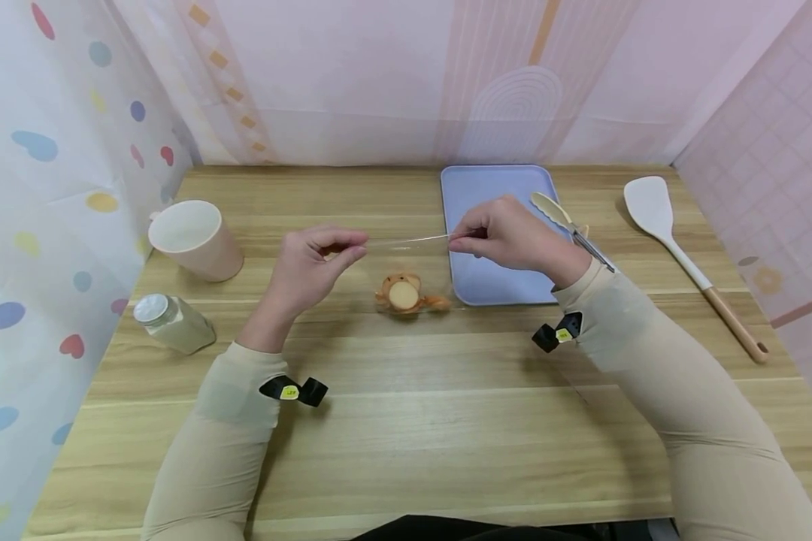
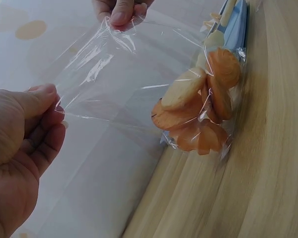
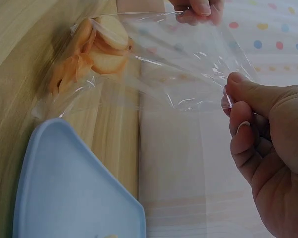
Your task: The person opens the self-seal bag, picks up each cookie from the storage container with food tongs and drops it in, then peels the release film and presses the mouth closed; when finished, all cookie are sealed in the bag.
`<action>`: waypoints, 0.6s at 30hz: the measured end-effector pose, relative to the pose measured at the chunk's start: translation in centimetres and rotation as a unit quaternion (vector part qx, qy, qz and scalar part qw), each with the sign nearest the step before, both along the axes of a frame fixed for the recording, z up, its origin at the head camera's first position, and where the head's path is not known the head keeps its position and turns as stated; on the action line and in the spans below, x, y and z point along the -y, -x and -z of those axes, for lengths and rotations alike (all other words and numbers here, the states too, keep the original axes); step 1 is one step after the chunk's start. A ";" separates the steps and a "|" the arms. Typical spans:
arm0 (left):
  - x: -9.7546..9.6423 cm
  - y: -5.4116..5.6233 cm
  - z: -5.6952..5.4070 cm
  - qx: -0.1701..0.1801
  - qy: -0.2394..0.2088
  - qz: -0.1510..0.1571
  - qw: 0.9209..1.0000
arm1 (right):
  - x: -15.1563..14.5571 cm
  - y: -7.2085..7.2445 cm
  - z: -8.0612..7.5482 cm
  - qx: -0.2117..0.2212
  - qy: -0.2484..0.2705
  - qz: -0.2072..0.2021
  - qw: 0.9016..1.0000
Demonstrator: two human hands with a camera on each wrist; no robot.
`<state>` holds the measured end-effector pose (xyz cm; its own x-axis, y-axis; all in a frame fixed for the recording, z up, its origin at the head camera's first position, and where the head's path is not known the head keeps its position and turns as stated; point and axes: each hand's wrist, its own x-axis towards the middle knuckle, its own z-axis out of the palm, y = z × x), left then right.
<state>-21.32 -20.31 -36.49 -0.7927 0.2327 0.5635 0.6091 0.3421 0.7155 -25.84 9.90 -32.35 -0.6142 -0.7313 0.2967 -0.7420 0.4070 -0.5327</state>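
Note:
A clear plastic bag [image 2: 124,74] is stretched between both hands, its top edge pulled into a taut line. My left hand [image 1: 314,267] pinches one top corner between thumb and fingers. The other top corner is pinched by my right hand [image 1: 507,237]. At the bottom of the bag sit several orange-brown cookies [image 2: 193,106], some round with a paler face and some with ruffled edges. In the head view the cookies lie low, close over the wooden table [image 1: 406,436], between the two hands.
A blue tray [image 1: 501,282] lies behind the right hand, with tongs [image 1: 558,210] across its right side. Further right is a white spatula [image 1: 677,244] with a wooden handle. A pink mug [image 1: 206,248] and a lidded glass jar [image 1: 176,327] stand at the left.

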 end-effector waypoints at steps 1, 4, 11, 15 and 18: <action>0.0 0.0 0.0 -0.001 -0.002 -0.001 1.000 | -0.1 0.0 0.0 0.006 0.002 -0.002 1.000; 0.0 0.0 0.1 -0.001 -0.008 -0.006 1.000 | -0.3 -0.2 0.0 0.027 -0.003 -0.001 1.000; 0.2 -0.1 -0.2 0.014 -0.013 -0.010 1.000 | -0.8 -0.4 -0.1 0.033 -0.009 0.041 0.999; 0.3 -0.2 -0.2 0.012 -0.012 -0.008 1.000 | -0.7 -0.5 -0.1 0.023 0.002 0.057 0.998; 0.4 -0.1 -0.3 0.005 -0.008 -0.007 1.000 | -0.6 -0.5 -0.1 0.012 0.002 0.058 0.998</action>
